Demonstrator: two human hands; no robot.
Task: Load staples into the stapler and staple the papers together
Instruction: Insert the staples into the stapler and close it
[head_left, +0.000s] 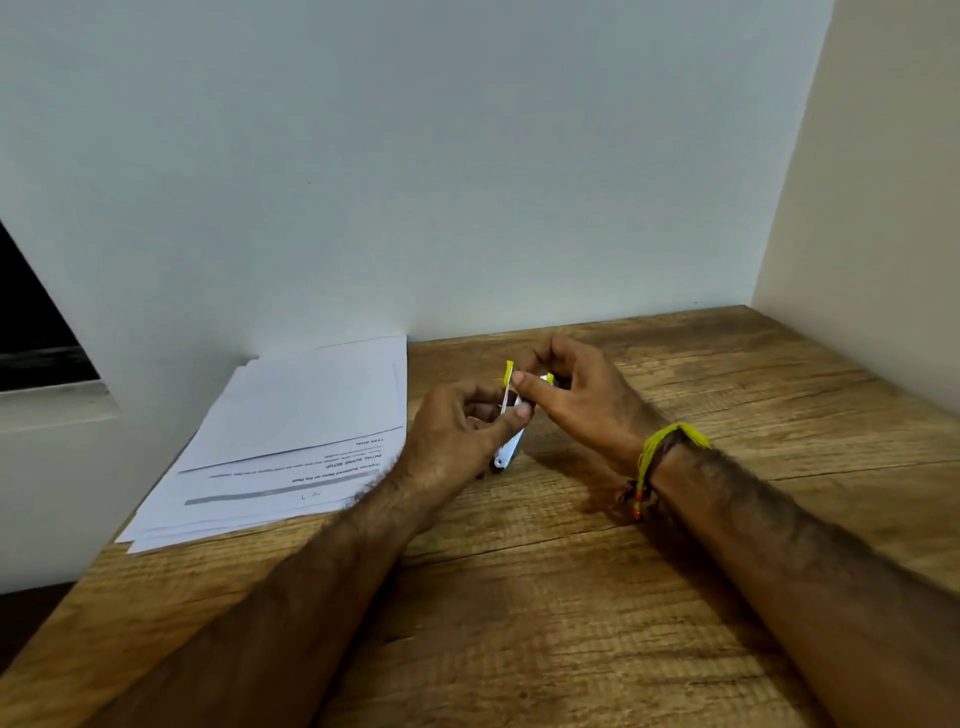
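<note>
Both hands meet above the wooden counter (571, 597), holding a small stapler (508, 449) with yellow parts between them. The left hand (457, 436) curls its fingers around the metal body, thumb pressed on top. The right hand (576, 395) pinches the stapler's upper end. Papers (291, 431) lie fanned just left, apart from the hands.

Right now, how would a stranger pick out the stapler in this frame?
Start at the wooden desk, right of the papers. Both hands meet there around the stapler: small, silvery metal with yellow tips, the only shiny thing on the desk.
</note>
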